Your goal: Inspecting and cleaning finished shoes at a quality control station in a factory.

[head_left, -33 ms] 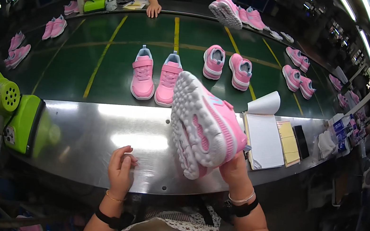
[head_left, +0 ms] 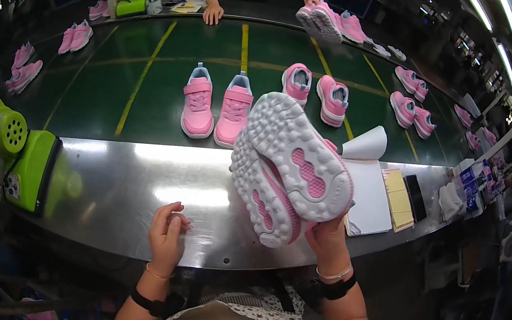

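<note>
The held shoes [head_left: 307, 171] are pink and white, the belt [head_left: 213, 47] yellow-striped green.

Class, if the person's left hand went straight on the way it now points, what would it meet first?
Beyond the steel worktop, the left hand would probably meet the pink strapped sneaker, the left one of its pair on the green belt; hand height is unclear.

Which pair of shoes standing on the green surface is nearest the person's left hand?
The pair with toes facing the camera, beyond and left of the held shoes; the other pairs there stand farther from the left hand.
</note>
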Demonstrator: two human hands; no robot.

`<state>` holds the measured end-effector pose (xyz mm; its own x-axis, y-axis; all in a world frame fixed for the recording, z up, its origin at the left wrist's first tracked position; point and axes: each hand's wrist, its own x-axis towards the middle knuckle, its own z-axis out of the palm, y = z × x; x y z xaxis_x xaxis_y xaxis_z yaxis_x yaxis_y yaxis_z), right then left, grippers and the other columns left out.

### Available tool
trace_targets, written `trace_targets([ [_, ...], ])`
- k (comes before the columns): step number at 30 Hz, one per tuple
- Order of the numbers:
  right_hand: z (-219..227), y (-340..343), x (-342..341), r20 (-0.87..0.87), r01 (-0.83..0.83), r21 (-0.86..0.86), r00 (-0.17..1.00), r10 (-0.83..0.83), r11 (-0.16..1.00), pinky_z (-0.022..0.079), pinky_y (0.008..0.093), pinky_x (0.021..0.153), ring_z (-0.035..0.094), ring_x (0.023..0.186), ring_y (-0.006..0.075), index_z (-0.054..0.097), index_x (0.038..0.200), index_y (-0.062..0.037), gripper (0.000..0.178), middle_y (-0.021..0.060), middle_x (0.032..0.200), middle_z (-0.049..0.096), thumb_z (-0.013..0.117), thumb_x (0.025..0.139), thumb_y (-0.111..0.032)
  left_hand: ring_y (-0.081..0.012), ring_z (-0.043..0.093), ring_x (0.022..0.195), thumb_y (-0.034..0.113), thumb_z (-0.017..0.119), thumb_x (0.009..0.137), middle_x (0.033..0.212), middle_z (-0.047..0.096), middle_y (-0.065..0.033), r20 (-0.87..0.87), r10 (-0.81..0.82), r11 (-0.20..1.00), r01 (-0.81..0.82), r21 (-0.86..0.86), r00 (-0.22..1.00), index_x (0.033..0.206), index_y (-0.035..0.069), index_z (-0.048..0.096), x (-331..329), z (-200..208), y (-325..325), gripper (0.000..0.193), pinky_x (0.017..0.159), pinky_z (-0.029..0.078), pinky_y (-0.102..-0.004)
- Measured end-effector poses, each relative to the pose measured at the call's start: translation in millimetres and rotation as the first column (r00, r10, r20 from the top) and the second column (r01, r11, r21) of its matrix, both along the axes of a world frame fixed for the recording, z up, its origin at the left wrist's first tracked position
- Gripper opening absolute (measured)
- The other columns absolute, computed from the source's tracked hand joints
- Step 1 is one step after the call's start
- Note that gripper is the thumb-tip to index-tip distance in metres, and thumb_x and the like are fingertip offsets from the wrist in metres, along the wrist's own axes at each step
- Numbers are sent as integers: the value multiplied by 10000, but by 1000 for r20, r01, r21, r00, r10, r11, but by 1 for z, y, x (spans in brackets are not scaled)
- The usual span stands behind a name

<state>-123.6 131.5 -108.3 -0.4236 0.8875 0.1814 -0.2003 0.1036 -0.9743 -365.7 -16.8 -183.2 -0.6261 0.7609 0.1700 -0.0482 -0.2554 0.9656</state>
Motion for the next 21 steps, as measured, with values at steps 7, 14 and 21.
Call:
trace_targets([
  [7, 25, 2, -13, -462, -51, -48, 886, 23, 998, 353, 419, 1048, 421, 1247, 253, 333, 1388, -130, 785, 89, 1390, 401, 433, 822, -665, -126, 564, 764, 19, 447, 900, 1021, 546, -104, -8, -28, 1000, 28, -5, 1000, 1073, -50, 554, -7, -2, -4, 215, 673, 487, -254],
  [14, 20, 4, -13, -537, -108, -205, 843, -20, 973, 328, 417, 1073, 374, 1287, 263, 276, 1409, -90, 943, 104, 1422, 353, 502, 728, -702, -127, 572, 763, 9, 461, 895, 1000, 554, -105, -2, -29, 999, 29, -19, 1000, 1054, -66, 561, -9, 1, -2, 201, 676, 491, -255],
  [21, 11, 16, -14, -598, -160, -227, 802, -8, 961, 329, 416, 1073, 375, 1285, 264, 275, 1409, -88, 954, 107, 1423, 352, 505, 721, -707, -131, 583, 767, 4, 471, 886, 985, 561, -109, 13, -26, 1000, 26, -8, 1000, 1055, -73, 560, -13, 0, -2, 206, 671, 496, -254],
])
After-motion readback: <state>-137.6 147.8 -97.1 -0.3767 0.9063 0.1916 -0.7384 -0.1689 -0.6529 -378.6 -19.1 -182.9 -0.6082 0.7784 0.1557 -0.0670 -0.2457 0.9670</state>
